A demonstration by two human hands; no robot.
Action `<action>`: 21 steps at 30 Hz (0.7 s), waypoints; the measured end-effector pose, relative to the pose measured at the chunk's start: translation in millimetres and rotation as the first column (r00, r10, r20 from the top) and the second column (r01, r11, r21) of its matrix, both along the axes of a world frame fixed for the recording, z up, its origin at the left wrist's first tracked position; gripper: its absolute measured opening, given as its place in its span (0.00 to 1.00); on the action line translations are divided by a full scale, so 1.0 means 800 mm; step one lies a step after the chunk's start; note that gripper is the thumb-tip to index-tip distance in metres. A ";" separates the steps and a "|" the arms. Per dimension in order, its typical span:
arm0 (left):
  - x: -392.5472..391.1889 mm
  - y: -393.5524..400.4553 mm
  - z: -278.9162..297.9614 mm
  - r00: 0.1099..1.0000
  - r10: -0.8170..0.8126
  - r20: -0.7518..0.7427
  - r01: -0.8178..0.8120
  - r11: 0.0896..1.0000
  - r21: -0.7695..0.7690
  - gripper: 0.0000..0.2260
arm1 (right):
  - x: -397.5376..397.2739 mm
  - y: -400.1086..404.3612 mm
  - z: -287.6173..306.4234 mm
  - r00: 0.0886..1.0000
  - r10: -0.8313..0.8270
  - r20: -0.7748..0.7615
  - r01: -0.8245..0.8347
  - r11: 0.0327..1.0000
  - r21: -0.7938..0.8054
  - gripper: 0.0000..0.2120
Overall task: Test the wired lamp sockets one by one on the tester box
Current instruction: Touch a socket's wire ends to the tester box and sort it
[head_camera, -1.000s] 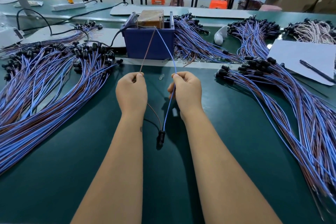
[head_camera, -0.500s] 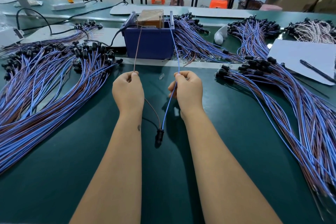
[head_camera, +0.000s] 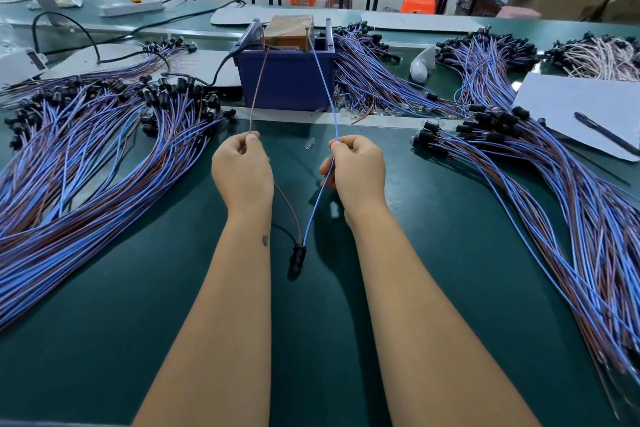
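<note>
A black lamp socket (head_camera: 297,257) hangs between my forearms just above the green table. Its brown wire (head_camera: 257,87) runs up through my left hand (head_camera: 242,170), which pinches it. My right hand (head_camera: 356,170) pinches its blue wire (head_camera: 325,87). Both wire ends reach the top of the blue tester box (head_camera: 287,76), the brown end at the left of the brown block (head_camera: 289,29) on it, the blue end at the right.
A large pile of wired sockets (head_camera: 86,156) fans out on the left. More piles (head_camera: 554,184) lie on the right and behind the box (head_camera: 374,80). A white sheet (head_camera: 581,104) with a pen (head_camera: 606,133) lies at the right. A small glass bulb (head_camera: 309,143) lies between my hands.
My hands have moved apart, spreading the two wires. The wire ends, together at the box's middle before, now touch separate points on its top.
</note>
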State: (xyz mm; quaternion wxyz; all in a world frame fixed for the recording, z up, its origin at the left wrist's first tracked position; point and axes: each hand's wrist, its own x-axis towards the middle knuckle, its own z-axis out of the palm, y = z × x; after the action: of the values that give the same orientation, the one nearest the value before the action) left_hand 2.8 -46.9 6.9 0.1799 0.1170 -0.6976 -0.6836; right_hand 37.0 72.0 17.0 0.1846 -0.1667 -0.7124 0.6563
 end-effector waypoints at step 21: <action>0.002 -0.001 0.004 0.999 0.026 0.021 -0.028 0.998 0.055 0.08 | -0.004 0.002 -0.004 0.997 -0.047 0.056 0.038 0.988 0.148 0.08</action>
State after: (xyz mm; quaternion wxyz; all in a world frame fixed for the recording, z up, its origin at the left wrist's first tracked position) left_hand 4.2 -47.8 10.0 0.1786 0.1385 -0.6786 -0.6989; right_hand 33.5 73.9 14.1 0.1891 -0.1874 -0.7601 0.5928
